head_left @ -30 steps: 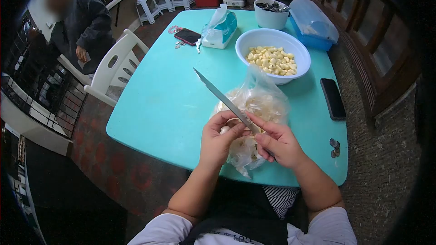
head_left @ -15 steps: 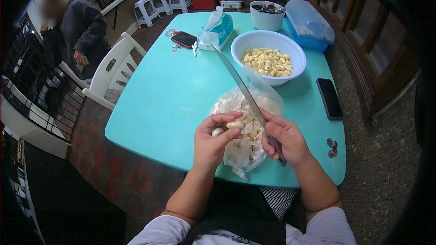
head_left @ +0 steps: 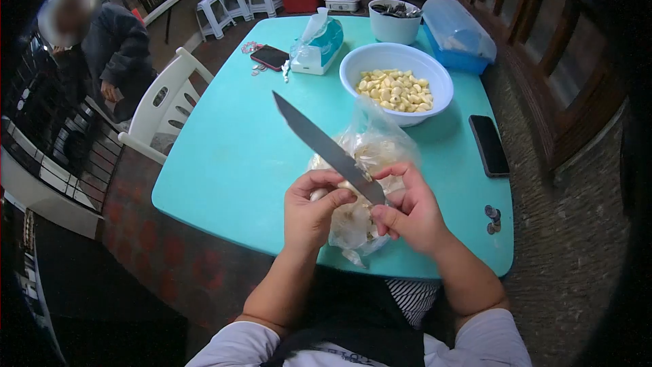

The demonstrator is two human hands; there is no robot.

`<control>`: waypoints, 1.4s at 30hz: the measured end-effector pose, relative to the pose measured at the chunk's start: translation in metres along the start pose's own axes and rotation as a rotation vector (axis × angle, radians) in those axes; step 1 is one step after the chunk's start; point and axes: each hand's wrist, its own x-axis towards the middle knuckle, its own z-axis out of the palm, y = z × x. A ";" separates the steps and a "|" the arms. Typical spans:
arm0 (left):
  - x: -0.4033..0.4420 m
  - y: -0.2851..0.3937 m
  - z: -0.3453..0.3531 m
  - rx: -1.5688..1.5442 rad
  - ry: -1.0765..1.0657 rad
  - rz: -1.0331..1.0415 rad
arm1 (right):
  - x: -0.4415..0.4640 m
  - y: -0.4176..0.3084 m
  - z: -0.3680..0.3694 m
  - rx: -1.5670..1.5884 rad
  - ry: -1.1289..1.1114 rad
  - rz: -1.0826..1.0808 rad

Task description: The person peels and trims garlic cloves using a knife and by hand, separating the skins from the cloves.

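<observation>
A knife (head_left: 319, 141) is held by my right hand (head_left: 412, 212), its broad blade slanting up and left across the clear plastic bag. My left hand (head_left: 312, 212) grips garlic cloves (head_left: 317, 194) between thumb and fingers, close to the blade's lower part, which partly hides them. Beneath both hands the plastic bag (head_left: 390, 144) holds pale peelings and lies on the turquoise table (head_left: 224, 156). Beyond it stands a light blue basin (head_left: 438, 88) with many peeled cloves (head_left: 401, 88) inside. Small bits stick to the blade near my right fingers.
A tissue pack (head_left: 319, 47), a red-edged phone (head_left: 270, 58), a white tub (head_left: 394, 26) and a blue lidded box (head_left: 458, 34) stand farther back. At right lie a black phone (head_left: 488, 146) and coins (head_left: 493, 217). Beyond a white chair (head_left: 166, 98) is another person (head_left: 119, 54).
The knife has swung from a steeper angle to a leftward slant, its blade now over the cloves in my left hand. The other person's head and body have shifted slightly left.
</observation>
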 end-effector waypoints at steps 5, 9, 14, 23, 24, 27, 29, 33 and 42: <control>-0.001 0.003 0.009 0.110 0.057 0.127 | -0.001 0.002 0.003 -0.039 -0.157 -0.167; -0.001 0.004 0.007 0.230 -0.021 0.294 | -0.007 -0.014 -0.002 -0.469 -0.195 -0.165; -0.001 0.010 0.004 0.322 -0.055 0.424 | -0.005 -0.007 0.000 -0.553 -0.141 -0.390; -0.007 0.015 0.012 0.400 0.001 0.520 | -0.005 -0.004 0.001 -0.443 -0.175 -0.373; -0.007 0.015 0.011 0.400 -0.001 0.522 | -0.004 -0.004 0.001 -0.435 -0.180 -0.379; -0.008 0.015 0.009 0.416 0.009 0.519 | -0.003 -0.002 0.001 -0.413 -0.187 -0.412; -0.008 0.015 0.009 0.425 0.015 0.508 | -0.003 -0.002 0.001 -0.454 -0.176 -0.425; -0.010 0.019 0.009 0.463 -0.004 0.483 | -0.005 -0.004 0.002 -0.479 -0.153 -0.398; 0.000 0.018 -0.002 0.166 -0.091 0.218 | -0.006 0.005 -0.005 0.326 -0.228 0.026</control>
